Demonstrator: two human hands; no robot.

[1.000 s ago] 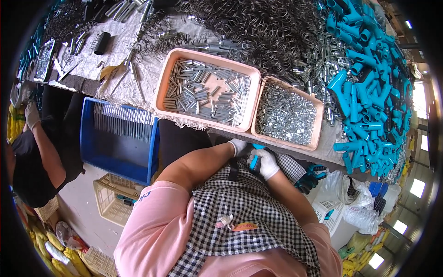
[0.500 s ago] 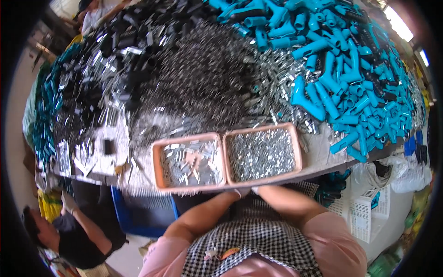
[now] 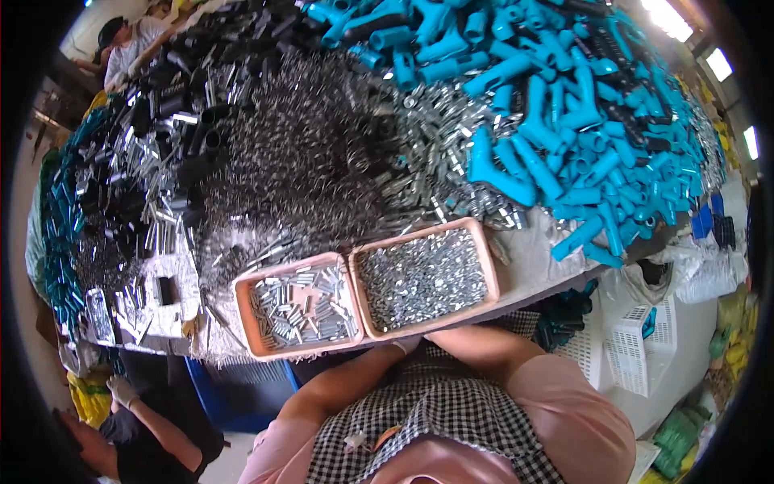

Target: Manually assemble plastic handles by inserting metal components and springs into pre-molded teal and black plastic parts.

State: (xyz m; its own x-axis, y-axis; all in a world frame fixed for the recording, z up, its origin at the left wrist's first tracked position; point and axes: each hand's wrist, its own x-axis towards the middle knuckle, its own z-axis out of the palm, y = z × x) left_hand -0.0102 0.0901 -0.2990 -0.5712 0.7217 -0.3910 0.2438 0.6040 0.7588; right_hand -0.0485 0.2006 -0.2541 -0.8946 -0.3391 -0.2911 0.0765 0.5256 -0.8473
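The two shallow pink trays are the things nearest the person's hands, side by side along the near edge of the table. The right tray (image 3: pixel 487 260) is filled with small shiny metal bits (image 3: pixel 423 278); the left tray (image 3: pixel 244 317) has short metal pins (image 3: pixel 278 313) lying loosely, its bottom showing in places. The left hand (image 3: pixel 408 344), in a white glove, shows only in part, just below the trays; the right forearm (image 3: pixel 488 348) runs under the table edge, and the right hand is hidden. Whether either hand is clenched, loose or grasping something cannot be told, nor can any piece in them be seen.

The step in hand seems to be close work with both hands together at the lap, in front of the checked apron (image 3: pixel 379 415). A move to the trays would call for bringing a hand out and over the near rim.

Behind the trays lies a heap of dark springs (image 3: pixel 298 153), with silver fittings (image 3: pixel 439 145) to its right and teal plastic parts (image 3: pixel 584 161) beyond. A blue bin (image 3: pixel 200 395) sits below the table, and a co-worker's gloved hand (image 3: pixel 122 391) shows at far left.
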